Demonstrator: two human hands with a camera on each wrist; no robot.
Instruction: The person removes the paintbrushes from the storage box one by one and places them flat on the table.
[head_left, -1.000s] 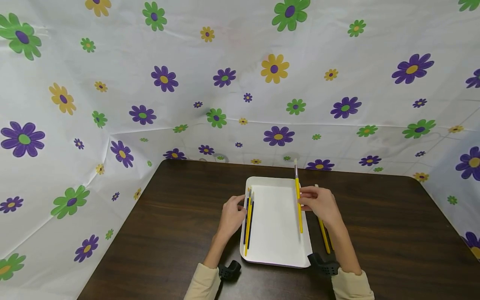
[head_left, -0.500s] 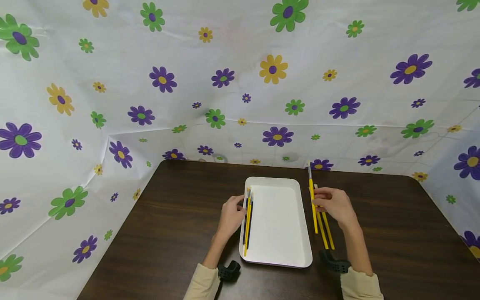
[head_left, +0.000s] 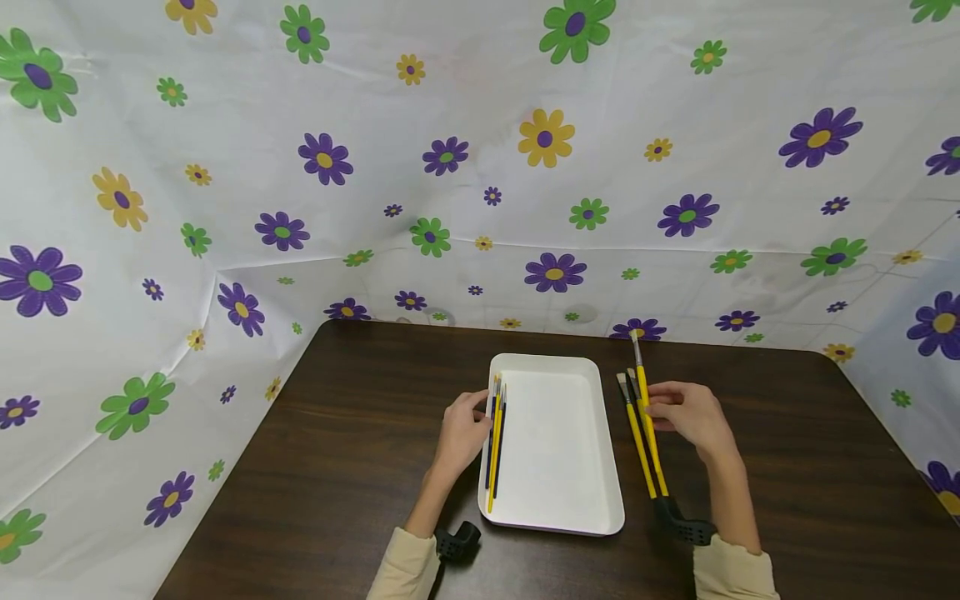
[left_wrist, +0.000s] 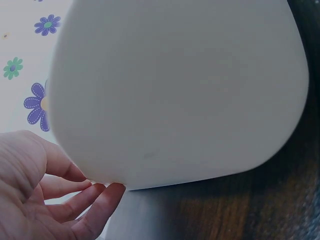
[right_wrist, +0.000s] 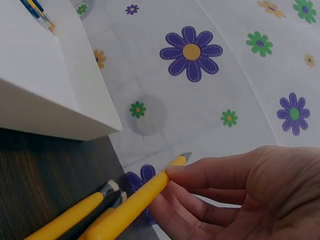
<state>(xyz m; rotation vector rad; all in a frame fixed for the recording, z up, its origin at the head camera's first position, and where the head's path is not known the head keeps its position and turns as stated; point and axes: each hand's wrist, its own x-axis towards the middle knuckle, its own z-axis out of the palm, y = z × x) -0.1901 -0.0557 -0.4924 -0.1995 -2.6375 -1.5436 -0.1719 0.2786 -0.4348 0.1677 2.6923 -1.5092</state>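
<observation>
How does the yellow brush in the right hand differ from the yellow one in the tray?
The held brush is pinched by the right hand, right of the white tray; the tray brush lies inside it, along its left side. The held brush looks thicker, the tray brush slimmer. In the head view, the held brush's tip leans left, the tray brush's right. Both have yellow handles, bristles facing away.
</observation>
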